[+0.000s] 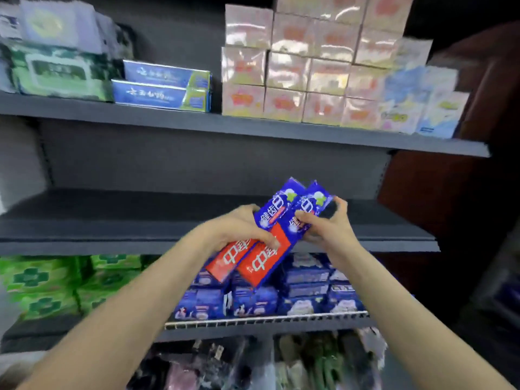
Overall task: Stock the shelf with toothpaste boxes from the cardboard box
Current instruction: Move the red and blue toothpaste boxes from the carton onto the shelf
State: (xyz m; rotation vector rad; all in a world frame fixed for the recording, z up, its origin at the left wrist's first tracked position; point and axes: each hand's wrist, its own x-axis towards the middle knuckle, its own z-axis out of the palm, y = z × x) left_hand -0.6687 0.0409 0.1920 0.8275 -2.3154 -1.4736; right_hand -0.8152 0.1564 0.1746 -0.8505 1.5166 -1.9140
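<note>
Two red-and-blue toothpaste boxes [270, 235] are held side by side, tilted, in front of the dark middle shelf [112, 220]. My left hand [239, 229] grips their red lower halves from the left. My right hand [326, 220] grips the blue upper end of the right box. The boxes hover just above the shelf's front edge. On the top shelf [253, 128] two blue-and-green toothpaste boxes [163, 88] are stacked. The cardboard box is out of view.
Green wipe packs [56, 68] sit left on the top shelf; pink and pale packs [309, 74] are stacked at its right. Below are green packs [42, 282] and blue packs [281, 294] behind a wire rail. Dark bagged goods [253, 364] lie lowest. A brown panel [464, 164] stands right.
</note>
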